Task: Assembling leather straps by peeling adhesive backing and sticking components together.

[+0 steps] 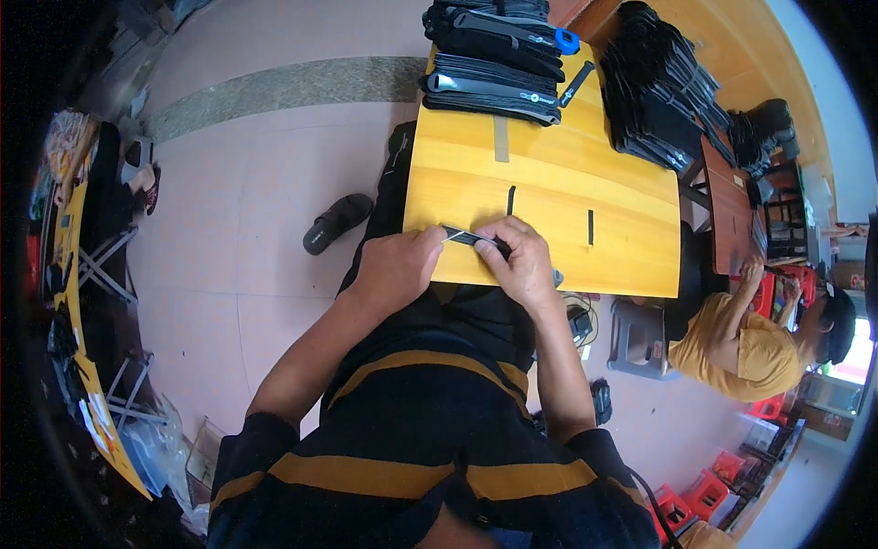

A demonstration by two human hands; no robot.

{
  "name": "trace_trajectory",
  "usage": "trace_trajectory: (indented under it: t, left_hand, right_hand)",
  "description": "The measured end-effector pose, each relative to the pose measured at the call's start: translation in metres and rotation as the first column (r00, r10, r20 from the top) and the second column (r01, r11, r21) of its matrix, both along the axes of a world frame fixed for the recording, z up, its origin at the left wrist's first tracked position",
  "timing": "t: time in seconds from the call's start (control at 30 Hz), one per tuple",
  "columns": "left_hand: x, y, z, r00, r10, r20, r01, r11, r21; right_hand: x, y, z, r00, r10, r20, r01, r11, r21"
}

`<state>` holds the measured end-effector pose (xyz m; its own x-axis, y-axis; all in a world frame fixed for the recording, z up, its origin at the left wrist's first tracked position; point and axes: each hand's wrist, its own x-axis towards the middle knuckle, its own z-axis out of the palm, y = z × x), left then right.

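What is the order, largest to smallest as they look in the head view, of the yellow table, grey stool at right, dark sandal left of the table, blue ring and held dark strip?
1. Yellow table
2. Grey stool
3. Dark sandal
Smallest: blue ring and held dark strip, unranked, since the strip is partly hidden.

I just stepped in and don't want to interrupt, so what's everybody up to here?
A person holds a small dark strip between the left hand and right hand, over the near edge of a yellow table; its details are too small to tell. Piles of dark, flat pieces lie at the table's far end. Off to the right, another person in a mustard shirt is beside a reddish-brown table.
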<state>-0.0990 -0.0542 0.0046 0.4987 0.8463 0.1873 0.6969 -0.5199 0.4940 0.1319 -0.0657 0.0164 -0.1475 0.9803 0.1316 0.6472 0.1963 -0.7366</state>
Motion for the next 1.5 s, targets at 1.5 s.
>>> trace_trajectory:
  t: [1.5]
  left_hand:
    - [-0.003, -0.015, -0.009, 0.999, -0.008, -0.033, 0.009, 1.000, 0.030]
  right_hand:
    - [-0.010, -0.013, -0.009, 0.998, -0.027, -0.055, 0.025, 0.999, -0.031]
